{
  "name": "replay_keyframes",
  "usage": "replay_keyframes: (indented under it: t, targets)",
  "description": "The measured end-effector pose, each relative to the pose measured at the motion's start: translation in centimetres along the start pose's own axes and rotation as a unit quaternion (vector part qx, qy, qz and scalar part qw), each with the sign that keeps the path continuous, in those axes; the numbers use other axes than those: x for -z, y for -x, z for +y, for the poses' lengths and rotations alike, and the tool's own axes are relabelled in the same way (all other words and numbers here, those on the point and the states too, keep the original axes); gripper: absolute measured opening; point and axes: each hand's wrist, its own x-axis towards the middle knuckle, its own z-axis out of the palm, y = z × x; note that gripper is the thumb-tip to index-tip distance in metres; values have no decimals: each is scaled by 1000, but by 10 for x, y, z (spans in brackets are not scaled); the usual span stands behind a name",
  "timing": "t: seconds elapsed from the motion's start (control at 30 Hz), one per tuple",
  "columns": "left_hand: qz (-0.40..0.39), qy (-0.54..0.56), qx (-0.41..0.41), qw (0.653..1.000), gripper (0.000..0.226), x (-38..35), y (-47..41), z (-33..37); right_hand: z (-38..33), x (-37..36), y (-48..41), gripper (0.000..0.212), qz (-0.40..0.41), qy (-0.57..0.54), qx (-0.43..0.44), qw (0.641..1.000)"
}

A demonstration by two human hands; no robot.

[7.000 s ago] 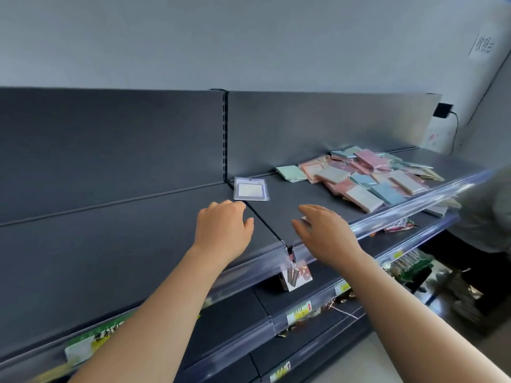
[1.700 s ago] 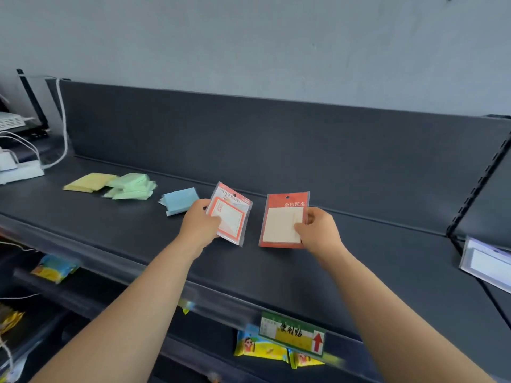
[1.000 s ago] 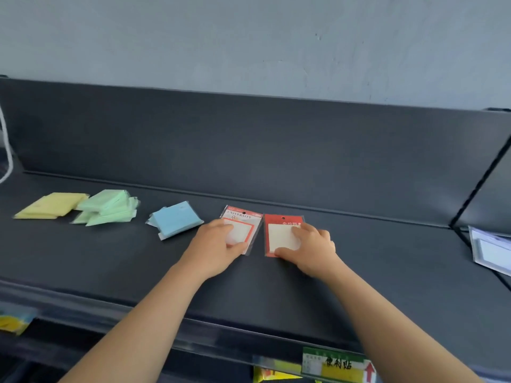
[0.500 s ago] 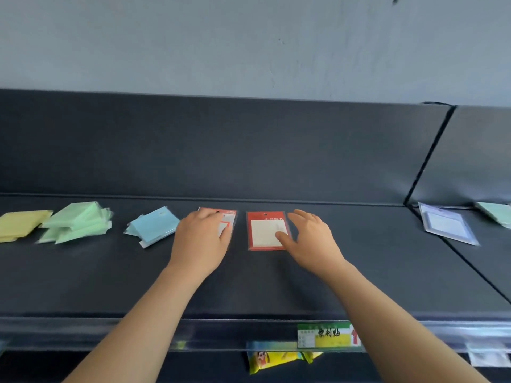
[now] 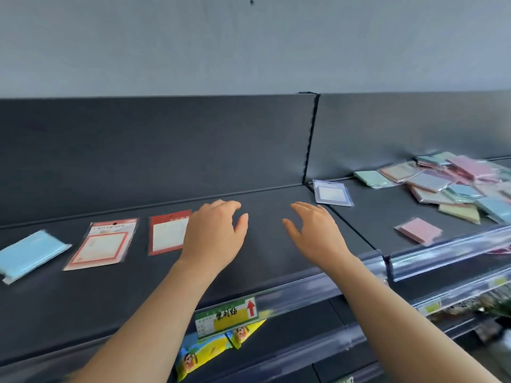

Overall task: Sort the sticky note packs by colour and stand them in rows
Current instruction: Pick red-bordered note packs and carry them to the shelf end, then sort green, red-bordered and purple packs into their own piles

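Sticky note packs [image 5: 467,167] are found in two places on the shelf [image 5: 262,261]: a sorted line on its left section and a loose heap [image 5: 431,183] on its right section. At far left a blue pack [image 5: 30,252] lies flat. Beside it are a white pack with an orange frame [image 5: 102,243] and then a red pack [image 5: 167,232], each flat and apart from its neighbour. None is seen standing, so that part of the task is judged not yet done.

The left hand [image 5: 214,239] is held over the right edge of the red pack; whether it touches that pack cannot be told. Its fingers [image 5: 224,205] are loosely curved and apart, with nothing held. The right hand [image 5: 315,233] is held near it, palm down, with its fingers spread and empty.

The step in hand is judged to be a reach to the right for further packs. The lilac-framed pack [image 5: 331,193], lying alone just past the section joint [image 5: 311,139], is nearest and should be taken first. The single pink pack [image 5: 420,230] near the front rail [image 5: 448,250] is next. From the heap, packs should be lifted off the top and pinched by the edges, since the glossy sleeves are likely to slide. Lower packs should not be dragged out, or others may be pushed over the rail.
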Motion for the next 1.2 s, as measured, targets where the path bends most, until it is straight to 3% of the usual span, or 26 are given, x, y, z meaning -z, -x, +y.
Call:
replay_keyframes:
  t: [0.2, 0.6, 0.87, 1.2]
  targets:
    - [-37, -6, -19, 999, 38, -60, -29, 76, 96, 23, -14, 40, -2, 19, -25, 1000]
    - [-94, -1, 20, 995, 29, -174, -103, 222, 290, 86, -60, 50, -50, 41, -65, 996]
    - [-110, 35, 4, 993, 40, -225, -159, 256, 350, 92, -89, 34, -66, 42, -97, 992]
    - [-174, -4, -70, 982, 42, -298, -226, 266, 394, 87, -135, 35, -35, 52, -107, 992]
